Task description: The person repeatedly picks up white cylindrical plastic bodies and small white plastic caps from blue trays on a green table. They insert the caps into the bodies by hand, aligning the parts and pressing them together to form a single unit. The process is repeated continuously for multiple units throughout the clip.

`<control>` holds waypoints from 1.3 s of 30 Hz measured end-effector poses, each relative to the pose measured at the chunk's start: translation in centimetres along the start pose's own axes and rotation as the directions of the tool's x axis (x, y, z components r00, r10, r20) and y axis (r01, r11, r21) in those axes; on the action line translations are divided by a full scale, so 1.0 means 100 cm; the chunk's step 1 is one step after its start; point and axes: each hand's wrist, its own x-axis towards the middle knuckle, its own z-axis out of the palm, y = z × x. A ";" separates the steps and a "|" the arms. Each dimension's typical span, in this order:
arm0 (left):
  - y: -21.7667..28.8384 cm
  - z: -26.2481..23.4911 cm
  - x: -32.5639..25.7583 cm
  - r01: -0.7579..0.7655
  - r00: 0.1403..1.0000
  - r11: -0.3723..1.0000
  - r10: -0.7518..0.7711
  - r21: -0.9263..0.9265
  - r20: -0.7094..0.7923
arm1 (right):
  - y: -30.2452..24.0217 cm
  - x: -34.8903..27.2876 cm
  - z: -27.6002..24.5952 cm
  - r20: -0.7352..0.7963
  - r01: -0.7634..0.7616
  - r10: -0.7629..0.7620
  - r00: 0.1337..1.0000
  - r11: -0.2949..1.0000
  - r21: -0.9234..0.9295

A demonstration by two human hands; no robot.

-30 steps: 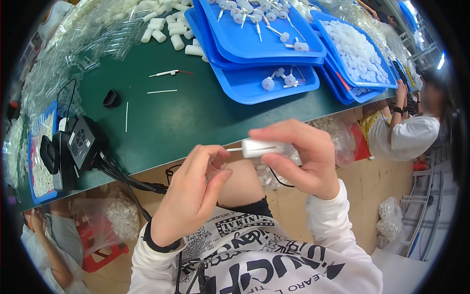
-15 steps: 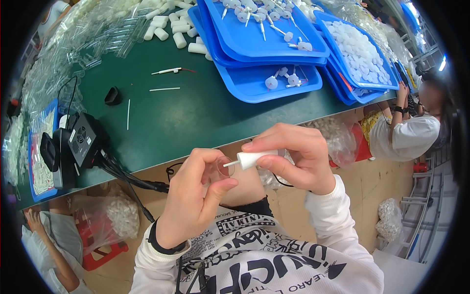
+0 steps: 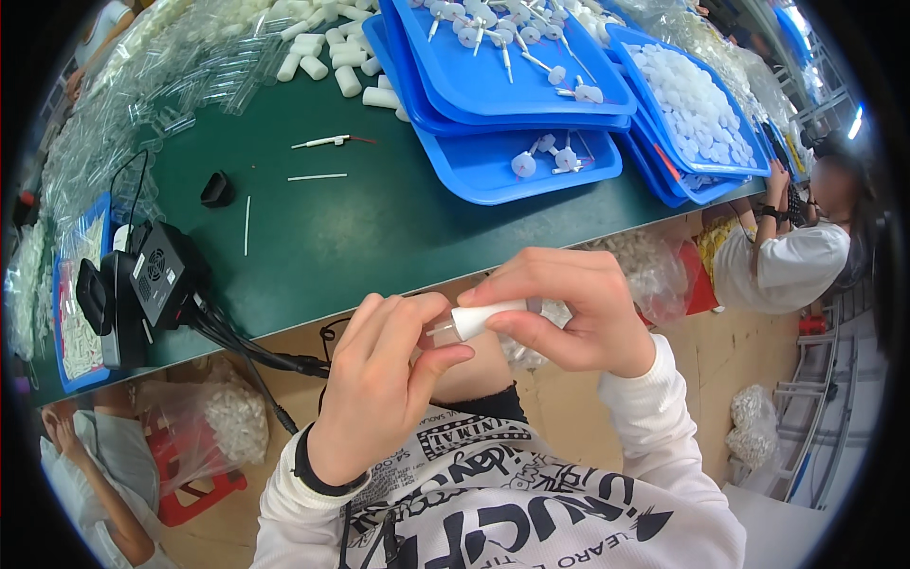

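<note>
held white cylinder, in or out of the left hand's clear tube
Mostly out: the white cylinder is pinched in the right hand; only its thin rod seems inside the clear tube.

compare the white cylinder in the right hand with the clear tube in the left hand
The white cylinder looks opaque; the clear tube is see-through. The right hand pinches the white cylinder, while the left hand partly hides the clear tube. Both look round.

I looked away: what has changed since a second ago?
The right hand moved the white cylinder left and down in view; its thin stick now appears inside the clear tube in the left hand. Both hands kept hold. The blue trays stayed put.
</note>
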 end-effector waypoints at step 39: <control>-0.004 -0.002 -0.017 -0.070 0.994 0.990 0.059 -0.122 -0.090 | 0.002 -0.024 0.025 -0.122 -0.095 0.123 0.985 0.972 0.214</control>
